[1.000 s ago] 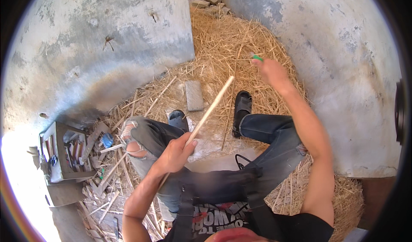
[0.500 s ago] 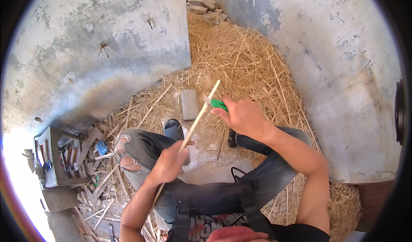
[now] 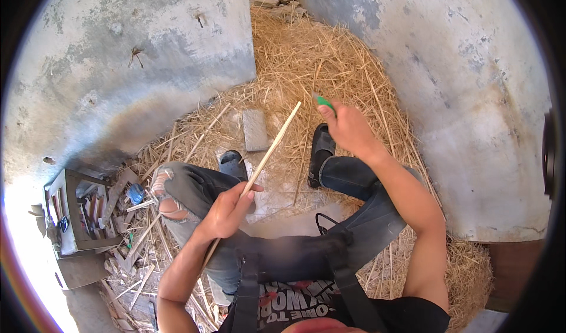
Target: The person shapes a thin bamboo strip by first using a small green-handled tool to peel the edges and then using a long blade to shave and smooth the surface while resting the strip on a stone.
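Note:
My left hand [image 3: 228, 210] is closed round a long pale strip of wood or bamboo [image 3: 271, 151]. The strip slants from beside my left forearm up to its pale tip in the middle of the view. A green-handled utility knife [image 3: 325, 103] is in my right hand [image 3: 352, 129], its fingers wrapped round the handle. The short blade points up and left, beyond the strip's tip and apart from it. My right palm covers part of the handle.
A grey brick [image 3: 254, 130] lies between straw [image 3: 318, 56] and my feet. At the left stands a wooden box [image 3: 70, 215] holding tools, with a blue crumpled bag [image 3: 135, 194] and scattered strips beside it. Worn walls [image 3: 466, 109] rise on both sides.
My right hand has moved the knife up and right, off the strip it was touching. The left hand keeps its hold, shifting slightly in view. My right foot now shows more.

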Demonstrator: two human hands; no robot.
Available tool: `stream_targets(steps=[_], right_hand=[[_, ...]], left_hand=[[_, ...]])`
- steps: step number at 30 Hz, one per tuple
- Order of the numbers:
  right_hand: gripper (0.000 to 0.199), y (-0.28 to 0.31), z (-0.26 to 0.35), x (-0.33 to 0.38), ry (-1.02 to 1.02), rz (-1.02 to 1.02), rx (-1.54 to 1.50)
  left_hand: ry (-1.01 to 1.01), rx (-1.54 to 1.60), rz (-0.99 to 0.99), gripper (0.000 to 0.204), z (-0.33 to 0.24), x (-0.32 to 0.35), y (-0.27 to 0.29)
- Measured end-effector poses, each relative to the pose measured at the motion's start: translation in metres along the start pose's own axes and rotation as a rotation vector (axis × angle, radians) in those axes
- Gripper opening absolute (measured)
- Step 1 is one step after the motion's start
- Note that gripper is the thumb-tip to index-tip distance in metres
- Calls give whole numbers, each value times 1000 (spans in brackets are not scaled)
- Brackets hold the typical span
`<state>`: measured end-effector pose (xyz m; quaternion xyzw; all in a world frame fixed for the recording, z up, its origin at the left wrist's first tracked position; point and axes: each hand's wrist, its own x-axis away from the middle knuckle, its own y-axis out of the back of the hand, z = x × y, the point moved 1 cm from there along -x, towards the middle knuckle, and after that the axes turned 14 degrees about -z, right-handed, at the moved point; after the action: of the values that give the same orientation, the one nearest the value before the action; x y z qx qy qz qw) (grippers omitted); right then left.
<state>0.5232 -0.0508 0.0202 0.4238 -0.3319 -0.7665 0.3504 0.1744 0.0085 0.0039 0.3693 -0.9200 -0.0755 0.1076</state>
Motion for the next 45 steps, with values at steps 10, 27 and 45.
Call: stream_targets(steps=[10, 27, 45], right_hand=[[67, -13, 40, 6, 132, 22, 44], [90, -14, 157, 106, -309, 358, -869], [33, 208, -70, 392, -689, -352, 536]], left_hand=[[40, 27, -19, 36, 2, -2, -1], [-27, 475, -192, 34, -2, -10, -13], [62, 425, -174, 36, 4, 8, -2]])
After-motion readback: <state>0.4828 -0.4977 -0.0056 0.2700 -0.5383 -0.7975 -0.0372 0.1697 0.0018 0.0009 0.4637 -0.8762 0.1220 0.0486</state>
